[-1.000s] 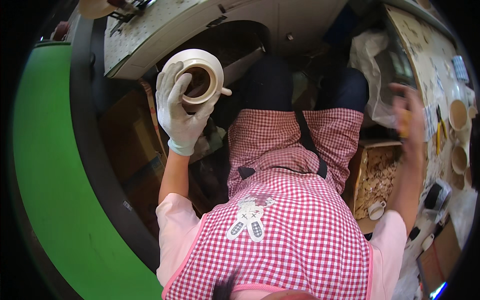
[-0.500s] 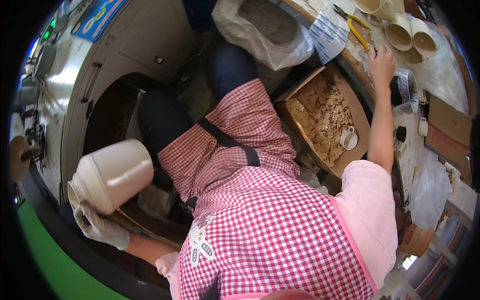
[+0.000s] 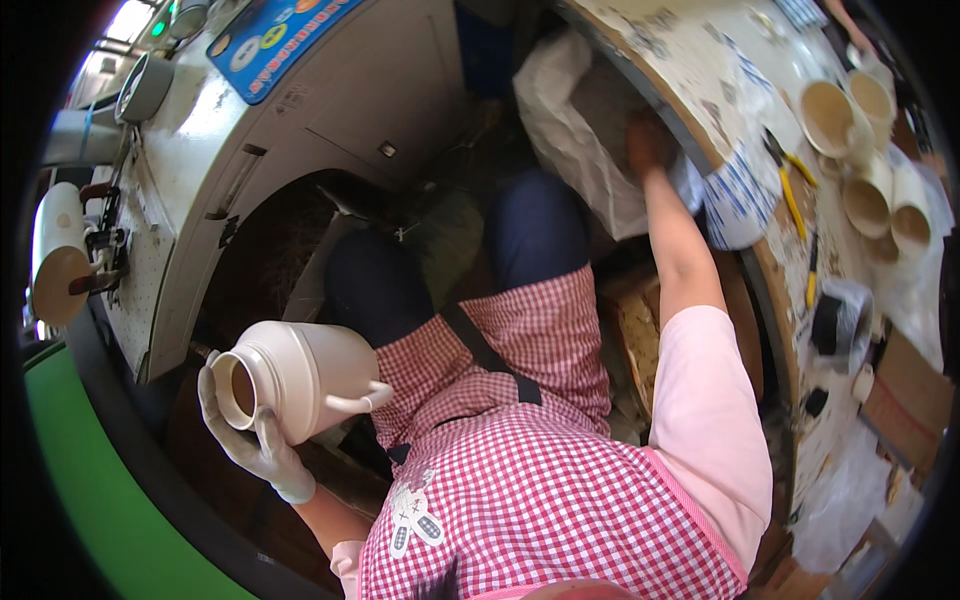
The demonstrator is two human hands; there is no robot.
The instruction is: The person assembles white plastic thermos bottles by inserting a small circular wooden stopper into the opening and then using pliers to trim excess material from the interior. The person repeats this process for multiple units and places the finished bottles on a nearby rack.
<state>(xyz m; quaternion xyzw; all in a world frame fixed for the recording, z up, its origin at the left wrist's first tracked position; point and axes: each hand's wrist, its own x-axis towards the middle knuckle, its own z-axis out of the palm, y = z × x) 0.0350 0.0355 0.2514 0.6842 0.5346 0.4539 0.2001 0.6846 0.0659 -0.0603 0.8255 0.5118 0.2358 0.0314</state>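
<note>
The white ceramic jug (image 3: 300, 375) lies on its side in the gloved left hand (image 3: 250, 440), fingers wrapped round its open mouth; the right hand (image 3: 650, 140) reaches under the tabletop (image 3: 700, 60) into a white bag (image 3: 580, 150), grip unclear; seemingly fetching material mid-handling; next likely needs a steady jug.

A blue sign (image 3: 268, 40) with small coloured round marks lies on the grey machine top, well above the gloved left hand (image 3: 250, 440). A pale plastic bag (image 3: 580, 130) sits just left of the right hand (image 3: 650, 140). A brown cardboard box (image 3: 905, 385) stands at the bench edge, well below and to the right of that hand.
</note>
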